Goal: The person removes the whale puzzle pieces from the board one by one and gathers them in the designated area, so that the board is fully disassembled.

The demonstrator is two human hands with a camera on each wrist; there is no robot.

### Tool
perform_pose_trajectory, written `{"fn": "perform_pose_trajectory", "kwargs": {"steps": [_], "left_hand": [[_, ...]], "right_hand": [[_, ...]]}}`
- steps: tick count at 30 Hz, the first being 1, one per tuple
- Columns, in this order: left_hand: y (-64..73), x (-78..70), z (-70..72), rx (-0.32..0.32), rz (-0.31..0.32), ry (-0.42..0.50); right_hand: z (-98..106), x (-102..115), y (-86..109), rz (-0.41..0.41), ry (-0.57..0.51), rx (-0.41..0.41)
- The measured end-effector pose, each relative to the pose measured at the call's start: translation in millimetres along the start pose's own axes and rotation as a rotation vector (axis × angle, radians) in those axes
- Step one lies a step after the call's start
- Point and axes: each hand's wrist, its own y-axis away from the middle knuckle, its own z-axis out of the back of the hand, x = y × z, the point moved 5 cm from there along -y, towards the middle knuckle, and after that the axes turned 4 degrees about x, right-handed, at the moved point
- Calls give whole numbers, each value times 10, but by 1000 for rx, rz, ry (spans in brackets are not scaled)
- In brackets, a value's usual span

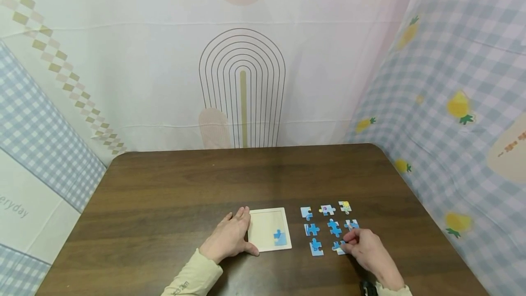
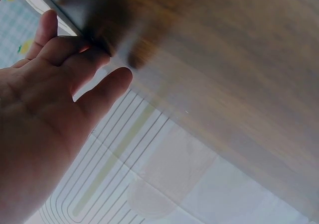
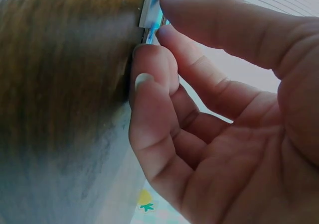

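Note:
A shallow pale wooden puzzle tray (image 1: 263, 227) lies on the table, with one blue puzzle piece (image 1: 280, 239) in its lower right corner. My left hand (image 1: 230, 236) rests along the tray's left edge, fingers extended forward and thumb at the near left corner. To the right of the tray, my right hand (image 1: 367, 248) pinches a blue and white puzzle piece (image 1: 338, 248) in the nearest row between thumb and index finger. In the right wrist view the thumb and index fingertips meet that piece's edge, while the other fingers curl inward.
Several loose puzzle pieces (image 1: 312, 229) lie spaced in rows on the brown wooden table (image 1: 185, 186), between the tray and my right hand. A white patterned cloth (image 1: 164, 81) hangs behind the table, and a checked cloth (image 1: 435, 118) hangs along the right side.

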Motion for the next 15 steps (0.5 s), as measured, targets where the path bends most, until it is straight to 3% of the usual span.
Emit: {"fn": "perform_pose_trajectory", "kwargs": {"steps": [9, 15], "left_hand": [[5, -11, 3, -2, -7, 0], [7, -15, 17, -9, -6, -11]], "right_hand": [[94, 34, -2, 62, 30, -53], [110, 267, -38, 131, 36, -107]]}}
